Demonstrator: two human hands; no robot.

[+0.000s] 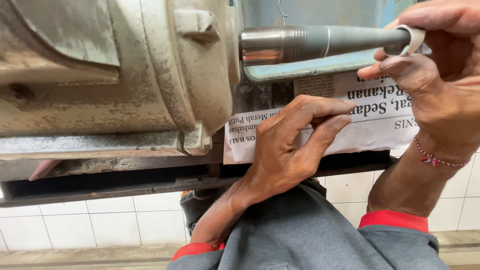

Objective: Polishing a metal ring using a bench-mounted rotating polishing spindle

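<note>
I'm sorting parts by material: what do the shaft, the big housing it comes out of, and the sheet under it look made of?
The shaft looks like steel: smooth grey, bright and polished near the housing, duller toward the right hand. The housing seems to be cast metal under worn, grimy cream paint. The sheet beneath the left hand is printed newspaper, thin and creased.

The left hand (287, 150) presses folded newspaper (380, 122) flat while the right hand (435, 80) grips a metal shaft's (320, 44) taped end.
</note>
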